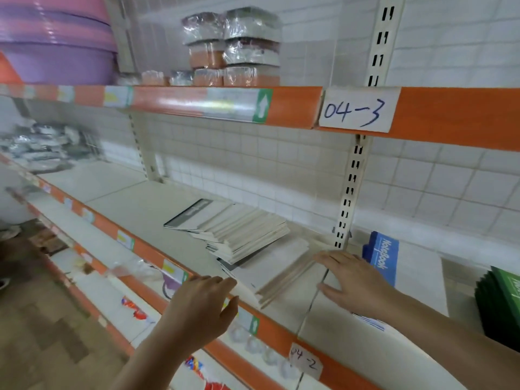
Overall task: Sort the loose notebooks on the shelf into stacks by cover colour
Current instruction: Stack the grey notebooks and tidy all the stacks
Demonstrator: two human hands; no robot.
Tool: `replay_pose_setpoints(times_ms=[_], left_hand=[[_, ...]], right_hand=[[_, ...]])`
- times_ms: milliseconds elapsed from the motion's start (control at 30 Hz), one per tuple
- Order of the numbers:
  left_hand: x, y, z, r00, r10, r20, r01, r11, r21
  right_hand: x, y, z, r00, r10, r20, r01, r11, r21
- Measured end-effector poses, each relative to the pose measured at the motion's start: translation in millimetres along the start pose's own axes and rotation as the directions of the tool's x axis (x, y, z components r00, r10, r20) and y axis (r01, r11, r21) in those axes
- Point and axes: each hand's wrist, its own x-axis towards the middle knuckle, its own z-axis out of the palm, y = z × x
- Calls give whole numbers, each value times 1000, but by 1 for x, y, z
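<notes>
Hands close in on a slumped pile of pale grey-and-white paper notebooks [242, 237] lying fanned across the middle of a cream metal shelf with an orange front strip [146, 249] — the sorting looks to be at its gathering stage. The left hand [202, 308] hovers at the shelf's front edge, fingers loosely curled and holding nothing, just beside the pile's nearest corner. The right hand [354, 280] lies flat, fingers straight, on white covers at the pile's right end; whether it presses or only rests cannot be told. To its right stands a stack of blue-and-white card notebooks marked "Notebook" [382, 254], and further right a stack of dark green notebooks [498, 299] at the frame's edge — two colours apparently already set apart. The next move likely calls for squaring the grey pile between both palms, or lifting off any cover of another colour. Above, the upper shelf holds plastic-wrapped packs [233, 46] and lilac plastic basins [56, 38].
</notes>
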Motion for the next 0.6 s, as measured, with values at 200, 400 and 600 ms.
replay_pose_setpoints(times_ms=[200, 400, 600], left_hand=[[8, -60, 17, 999, -37, 35, 38, 999, -17], [18, -134, 33, 997, -3, 77, 9, 998, -68], [32, -214, 51, 990, 86, 111, -76, 993, -90]], right_hand=[[56, -33, 13, 1000, -15, 23, 15, 1000, -3], [124, -88, 30, 1000, 3, 19, -3, 1000, 6], [208, -143, 49, 998, 50, 47, -50, 999, -1]])
